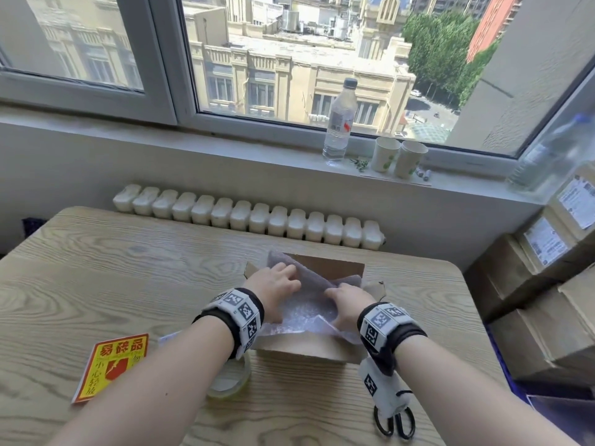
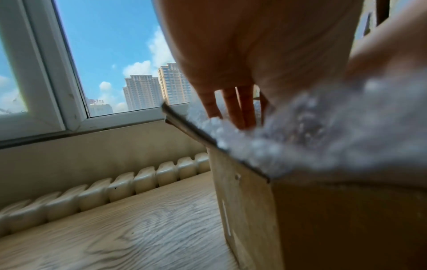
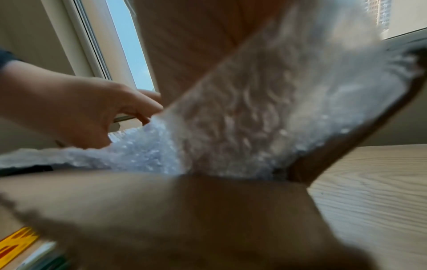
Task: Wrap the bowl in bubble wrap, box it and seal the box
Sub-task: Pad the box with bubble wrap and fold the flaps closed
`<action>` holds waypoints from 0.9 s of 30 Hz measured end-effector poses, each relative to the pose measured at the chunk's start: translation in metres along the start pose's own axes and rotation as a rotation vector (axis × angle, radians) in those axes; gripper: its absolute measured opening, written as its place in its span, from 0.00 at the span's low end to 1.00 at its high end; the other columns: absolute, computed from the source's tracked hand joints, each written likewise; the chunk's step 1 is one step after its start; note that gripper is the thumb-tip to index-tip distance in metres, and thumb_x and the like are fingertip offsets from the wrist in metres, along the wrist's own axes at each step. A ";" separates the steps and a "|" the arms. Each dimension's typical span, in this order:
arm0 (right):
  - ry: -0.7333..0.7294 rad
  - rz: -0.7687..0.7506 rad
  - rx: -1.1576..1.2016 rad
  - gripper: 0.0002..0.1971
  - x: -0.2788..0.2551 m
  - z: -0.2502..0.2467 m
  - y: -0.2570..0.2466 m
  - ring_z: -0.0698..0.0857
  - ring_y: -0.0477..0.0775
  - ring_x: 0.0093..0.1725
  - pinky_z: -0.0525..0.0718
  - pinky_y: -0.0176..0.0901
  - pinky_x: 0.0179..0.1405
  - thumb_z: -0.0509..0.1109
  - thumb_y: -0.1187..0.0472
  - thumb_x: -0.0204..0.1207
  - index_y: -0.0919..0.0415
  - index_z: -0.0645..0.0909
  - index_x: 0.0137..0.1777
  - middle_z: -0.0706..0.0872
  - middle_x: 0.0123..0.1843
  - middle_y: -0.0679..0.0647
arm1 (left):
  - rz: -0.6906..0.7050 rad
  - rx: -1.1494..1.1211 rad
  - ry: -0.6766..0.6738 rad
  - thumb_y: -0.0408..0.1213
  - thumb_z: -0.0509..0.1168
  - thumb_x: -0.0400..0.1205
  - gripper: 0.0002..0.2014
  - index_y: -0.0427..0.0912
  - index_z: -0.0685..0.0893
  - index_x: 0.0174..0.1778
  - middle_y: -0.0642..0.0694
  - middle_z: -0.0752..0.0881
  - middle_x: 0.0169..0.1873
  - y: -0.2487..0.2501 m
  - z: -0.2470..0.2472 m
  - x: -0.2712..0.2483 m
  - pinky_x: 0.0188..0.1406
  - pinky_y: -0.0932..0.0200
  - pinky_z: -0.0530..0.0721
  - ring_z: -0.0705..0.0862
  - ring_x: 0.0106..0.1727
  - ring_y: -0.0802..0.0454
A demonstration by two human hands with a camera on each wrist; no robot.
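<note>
**Bubble wrap going into the open box**

Bubble wrap (image 1: 306, 312) is filling the open cardboard box (image 1: 302, 350) standing on the wooden worktop (image 1: 96, 268); the bowl itself is not showing. From the head view, the left hand (image 1: 277, 289) and right hand (image 1: 346, 305) are both pressing down on the wrap with fairly straight fingers. A tape roll (image 1: 230, 379), a red-and-yellow fragile sticker (image 1: 112, 365) and scissors (image 1: 394, 423) are lying near the box.

From the left wrist, straight fingers (image 2: 233, 107) are pushing into the wrap (image 2: 323, 131) at the box rim (image 2: 191, 126).

From the right wrist, the wrap (image 3: 265, 109) is blurring most of the picture, so the right hand's hold cannot be told.
</note>
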State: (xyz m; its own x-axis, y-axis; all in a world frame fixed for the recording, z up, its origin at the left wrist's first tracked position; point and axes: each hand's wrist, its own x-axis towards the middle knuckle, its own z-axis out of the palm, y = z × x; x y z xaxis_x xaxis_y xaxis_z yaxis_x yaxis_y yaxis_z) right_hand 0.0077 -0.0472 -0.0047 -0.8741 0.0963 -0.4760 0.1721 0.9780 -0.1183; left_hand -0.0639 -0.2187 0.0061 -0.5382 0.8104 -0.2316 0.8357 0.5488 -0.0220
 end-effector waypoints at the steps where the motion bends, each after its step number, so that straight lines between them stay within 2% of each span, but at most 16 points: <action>1: 0.007 0.002 0.006 0.21 0.001 0.003 0.001 0.78 0.60 0.66 0.77 0.48 0.63 0.69 0.53 0.74 0.54 0.75 0.66 0.77 0.63 0.57 | 0.007 -0.007 -0.001 0.39 0.70 0.74 0.22 0.44 0.77 0.64 0.47 0.72 0.61 0.001 0.003 0.000 0.57 0.54 0.79 0.71 0.61 0.49; 4: 0.027 0.003 -0.001 0.22 0.005 0.008 0.002 0.78 0.61 0.66 0.76 0.49 0.65 0.67 0.51 0.74 0.56 0.75 0.67 0.78 0.64 0.58 | -0.018 -0.053 -0.016 0.36 0.69 0.76 0.21 0.44 0.76 0.65 0.47 0.72 0.61 -0.001 0.010 0.004 0.57 0.54 0.81 0.72 0.62 0.49; 8: 0.012 0.034 -0.019 0.27 0.013 0.013 0.001 0.76 0.62 0.69 0.77 0.49 0.68 0.70 0.56 0.72 0.58 0.73 0.71 0.77 0.67 0.60 | -0.039 -0.058 -0.063 0.38 0.70 0.76 0.26 0.42 0.73 0.70 0.46 0.73 0.64 -0.004 0.018 0.011 0.64 0.49 0.78 0.73 0.67 0.47; 10: -0.003 0.031 -0.023 0.27 0.016 0.017 0.000 0.77 0.65 0.69 0.77 0.50 0.68 0.70 0.56 0.70 0.59 0.74 0.70 0.77 0.67 0.62 | -0.042 -0.045 -0.084 0.39 0.70 0.76 0.27 0.41 0.73 0.71 0.45 0.74 0.65 -0.005 0.023 0.016 0.65 0.48 0.78 0.74 0.68 0.46; 13: 0.004 0.026 -0.043 0.27 0.020 0.023 -0.001 0.78 0.65 0.68 0.79 0.53 0.67 0.70 0.53 0.72 0.58 0.73 0.70 0.78 0.66 0.61 | -0.040 -0.013 -0.116 0.36 0.68 0.76 0.26 0.38 0.73 0.72 0.41 0.76 0.66 -0.004 0.028 0.021 0.65 0.47 0.78 0.75 0.70 0.43; 16: -0.002 0.024 -0.049 0.25 0.025 0.027 -0.001 0.78 0.65 0.67 0.80 0.54 0.65 0.69 0.54 0.74 0.56 0.73 0.70 0.79 0.64 0.62 | -0.041 0.033 -0.131 0.32 0.66 0.78 0.26 0.35 0.72 0.73 0.39 0.76 0.68 -0.002 0.034 0.027 0.66 0.46 0.77 0.73 0.71 0.40; 18: -0.015 0.028 -0.056 0.23 0.029 0.029 0.001 0.79 0.65 0.66 0.80 0.54 0.64 0.69 0.55 0.74 0.56 0.73 0.69 0.79 0.64 0.62 | -0.050 0.044 -0.139 0.33 0.66 0.78 0.25 0.35 0.72 0.73 0.38 0.76 0.68 -0.001 0.038 0.030 0.66 0.44 0.78 0.73 0.71 0.39; 21: -0.045 0.031 -0.050 0.25 0.034 0.032 0.002 0.78 0.64 0.67 0.80 0.54 0.66 0.70 0.57 0.73 0.57 0.73 0.71 0.79 0.64 0.63 | -0.038 0.055 -0.159 0.41 0.70 0.78 0.28 0.34 0.74 0.72 0.38 0.76 0.67 -0.001 0.042 0.036 0.67 0.46 0.77 0.75 0.70 0.40; 27: -0.059 0.023 -0.031 0.30 0.046 0.040 0.004 0.78 0.64 0.68 0.79 0.55 0.67 0.69 0.55 0.70 0.52 0.71 0.74 0.79 0.67 0.61 | -0.035 0.035 -0.169 0.35 0.66 0.79 0.23 0.34 0.75 0.70 0.38 0.76 0.68 -0.004 0.052 0.042 0.69 0.45 0.75 0.74 0.70 0.40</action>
State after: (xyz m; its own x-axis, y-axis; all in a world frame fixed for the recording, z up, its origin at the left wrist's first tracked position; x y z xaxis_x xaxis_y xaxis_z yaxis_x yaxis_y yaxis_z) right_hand -0.0138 -0.0458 -0.0623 -0.8417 0.1085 -0.5289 0.1770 0.9809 -0.0805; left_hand -0.0838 -0.1973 -0.0544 -0.5439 0.7431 -0.3899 0.8214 0.5665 -0.0662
